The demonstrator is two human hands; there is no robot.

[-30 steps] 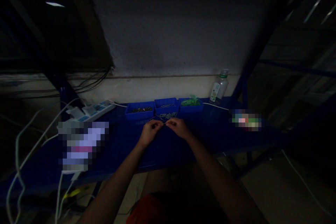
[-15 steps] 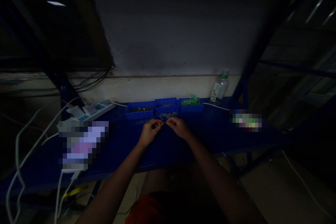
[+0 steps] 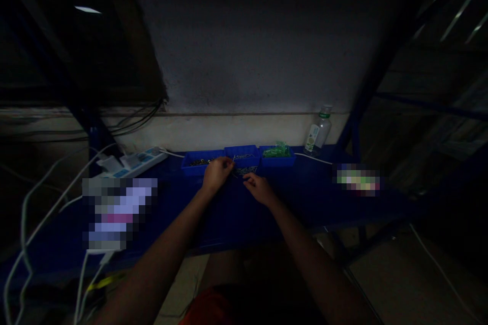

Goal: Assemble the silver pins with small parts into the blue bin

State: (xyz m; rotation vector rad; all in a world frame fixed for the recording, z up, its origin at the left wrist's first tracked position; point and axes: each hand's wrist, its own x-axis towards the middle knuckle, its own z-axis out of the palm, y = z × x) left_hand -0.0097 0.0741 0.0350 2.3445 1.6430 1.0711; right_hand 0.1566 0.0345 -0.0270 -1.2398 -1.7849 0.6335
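My left hand (image 3: 216, 173) is closed in a pinch just in front of the left blue tray (image 3: 194, 164) and the middle blue tray (image 3: 244, 152). A thin metal piece seems to stick out of its fingertips, too small to name. My right hand (image 3: 259, 188) rests lower on the blue table (image 3: 305, 188), fingers curled over a small heap of thin metal wire parts (image 3: 244, 169). What it holds, if anything, is hidden. The right blue tray (image 3: 277, 157) carries green parts.
A clear plastic bottle (image 3: 317, 137) stands at the wall, right of the trays. A white power strip (image 3: 133, 160) with white cables lies at the back left. Blurred patches lie on the table at left and right. The scene is very dark.
The hands, which were together in front of the trays, have parted. My left hand moved forward and up to the trays' front edge. My right hand stayed low by the wire heap.
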